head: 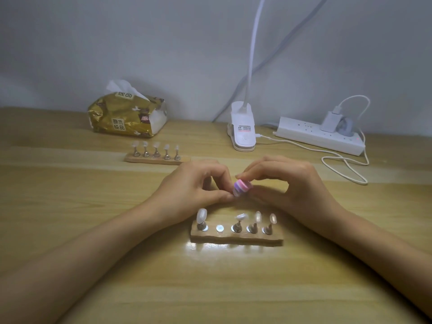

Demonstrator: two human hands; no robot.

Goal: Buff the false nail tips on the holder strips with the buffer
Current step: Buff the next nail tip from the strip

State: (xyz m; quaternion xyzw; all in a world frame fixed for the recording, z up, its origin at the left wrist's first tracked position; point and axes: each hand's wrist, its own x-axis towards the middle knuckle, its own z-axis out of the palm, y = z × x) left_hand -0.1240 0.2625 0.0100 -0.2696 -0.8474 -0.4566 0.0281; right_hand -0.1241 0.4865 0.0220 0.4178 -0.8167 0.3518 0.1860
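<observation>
The buffer (pixel 243 186), a small block in pink and purple layers, is pinched in my right hand (pixel 288 183) just beyond the near holder strip (pixel 236 239). My left hand (pixel 195 187) curls in, pinching a blurred pale piece (pixel 236 193) against the buffer's lower end. The near strip is rough wood with four metal stands bearing clear nail tips (pixel 201 216) and one bare disc (pixel 219 228). The far holder strip (pixel 156 160) carries five. Behind lies a crinkled gold tissue pack (pixel 127 115) marked 原木纯品.

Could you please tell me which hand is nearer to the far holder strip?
Left. The left hand, pinching a nail tip, sits before the far holder strip, near its right end; the right hand, gripping the buffer, is farther right.
</observation>
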